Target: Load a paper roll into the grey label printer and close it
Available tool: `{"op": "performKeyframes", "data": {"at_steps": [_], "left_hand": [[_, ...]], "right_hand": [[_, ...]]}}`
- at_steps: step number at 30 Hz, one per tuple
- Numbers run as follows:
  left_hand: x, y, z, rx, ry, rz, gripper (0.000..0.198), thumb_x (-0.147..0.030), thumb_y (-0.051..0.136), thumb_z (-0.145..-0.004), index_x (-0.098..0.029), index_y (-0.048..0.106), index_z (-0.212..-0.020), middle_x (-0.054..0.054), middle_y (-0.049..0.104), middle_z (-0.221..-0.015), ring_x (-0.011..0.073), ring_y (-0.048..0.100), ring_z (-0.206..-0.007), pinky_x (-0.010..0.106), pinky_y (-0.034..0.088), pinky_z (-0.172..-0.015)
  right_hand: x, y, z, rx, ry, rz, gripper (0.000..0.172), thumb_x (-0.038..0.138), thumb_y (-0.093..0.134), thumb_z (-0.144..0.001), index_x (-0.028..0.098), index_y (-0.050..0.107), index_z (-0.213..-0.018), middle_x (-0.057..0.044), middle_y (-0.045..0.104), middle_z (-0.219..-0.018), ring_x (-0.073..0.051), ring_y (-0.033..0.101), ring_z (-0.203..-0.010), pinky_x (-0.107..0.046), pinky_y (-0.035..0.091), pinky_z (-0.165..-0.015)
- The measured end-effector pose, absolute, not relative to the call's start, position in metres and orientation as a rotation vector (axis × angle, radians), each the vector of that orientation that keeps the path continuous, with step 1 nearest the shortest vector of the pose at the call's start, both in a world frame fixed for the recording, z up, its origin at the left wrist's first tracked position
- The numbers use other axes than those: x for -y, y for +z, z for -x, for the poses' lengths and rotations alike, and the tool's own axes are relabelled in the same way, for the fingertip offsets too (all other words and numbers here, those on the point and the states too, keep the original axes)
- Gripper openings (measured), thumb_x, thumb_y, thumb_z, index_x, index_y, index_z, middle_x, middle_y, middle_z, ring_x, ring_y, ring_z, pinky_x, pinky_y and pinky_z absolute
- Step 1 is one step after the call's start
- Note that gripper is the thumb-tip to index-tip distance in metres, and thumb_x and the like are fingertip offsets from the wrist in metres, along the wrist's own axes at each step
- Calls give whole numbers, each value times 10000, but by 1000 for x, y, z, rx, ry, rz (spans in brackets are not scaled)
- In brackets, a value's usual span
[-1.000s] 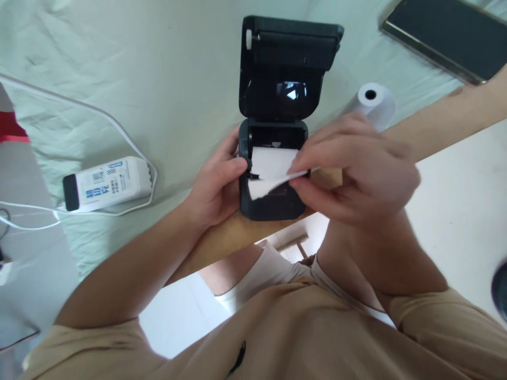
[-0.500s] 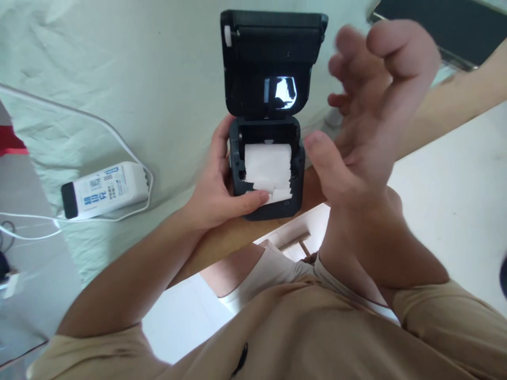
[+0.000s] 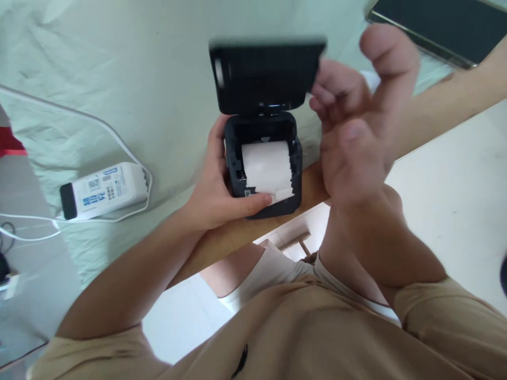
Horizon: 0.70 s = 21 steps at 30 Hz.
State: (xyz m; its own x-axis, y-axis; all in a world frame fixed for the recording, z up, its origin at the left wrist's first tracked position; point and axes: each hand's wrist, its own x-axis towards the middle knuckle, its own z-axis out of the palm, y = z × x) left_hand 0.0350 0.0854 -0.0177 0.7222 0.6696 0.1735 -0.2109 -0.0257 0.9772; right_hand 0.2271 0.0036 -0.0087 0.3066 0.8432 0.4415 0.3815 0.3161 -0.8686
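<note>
A small black label printer [image 3: 297, 169] stands near the table's front edge, its hinged lid [image 3: 265, 79] raised and tilted. Inside sits a white paper roll [image 3: 266, 162], with a torn-edged end laid over the front lip. My left hand [image 3: 214, 195] grips the printer from the left. Its thumb presses the paper end against the front, and its other fingers are partly hidden behind the body. At the lid's right edge is my right hand [image 3: 356, 137], index finger and thumb apart. Its other fingertips reach the lid's edge, partly behind it; contact is unclear.
A white box-shaped device with a black end [image 3: 106, 191] lies at left, with a white cable [image 3: 99, 122] looping around it. A dark phone-like slab [image 3: 443, 29] rests at the upper right. Pale green cloth [image 3: 166, 68] covers the table; its wooden edge [image 3: 225, 245] shows in front.
The lid has swung partway down toward the printer body. My right hand has moved left, its fingers now at the lid's edge. My left hand keeps its grip, with the printer shifted slightly left.
</note>
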Motion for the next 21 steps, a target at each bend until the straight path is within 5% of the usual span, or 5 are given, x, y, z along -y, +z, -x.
{"op": "performKeyframes", "data": {"at_steps": [4, 7, 10, 14, 21], "left_hand": [[-89, -21, -31, -378, 690, -1506, 1070, -197, 947, -630, -306, 400, -1542, 68, 657, -1363, 244, 693, -1167, 372, 593, -979], [-87, -22, -31, -382, 657, -1365, 1085, -232, 958, -632, -383, 384, -1541, 27, 667, -1383, 248, 708, -1184, 363, 609, -984], [-78, -19, -35, -499, 675, -1164, 718, -422, 851, -795, -295, 529, -1424, 81, 683, -1400, 332, 638, -1357, 445, 587, -1071], [-69, -11, -40, -477, 670, -1015, 402, -351, 694, -939, -206, 623, -1307, 115, 761, -1230, 349, 689, -1288, 476, 620, -1016], [-64, 8, -46, -555, 655, -957, 425, -336, 764, -893, -207, 633, -1276, 109, 769, -1269, 365, 632, -1383, 498, 576, -1107]], "right_hand": [[-3, -14, -228, 1040, 479, 1095, 398, 600, 489, -960, 351, 476, -1271, -30, 609, -1113, -203, 659, -1108, -394, 564, -1109], [-1, -8, -229, 1192, 663, 1106, 351, 539, 532, -994, 300, 540, -1250, -32, 629, -1293, -199, 638, -1263, -389, 550, -1136], [-3, 0, -230, 1369, 763, 1176, 382, 543, 533, -1008, 280, 548, -1285, -33, 644, -1370, -230, 632, -1314, -463, 519, -1194], [-7, 5, -232, 1478, 802, 1264, 485, 620, 528, -979, 279, 507, -1324, -48, 670, -1323, -251, 656, -1237, -486, 548, -1152], [-6, 7, -238, 1581, 837, 1375, 535, 544, 558, -961, 302, 422, -1419, -47, 594, -1455, -246, 598, -1323, -467, 509, -1208]]}}
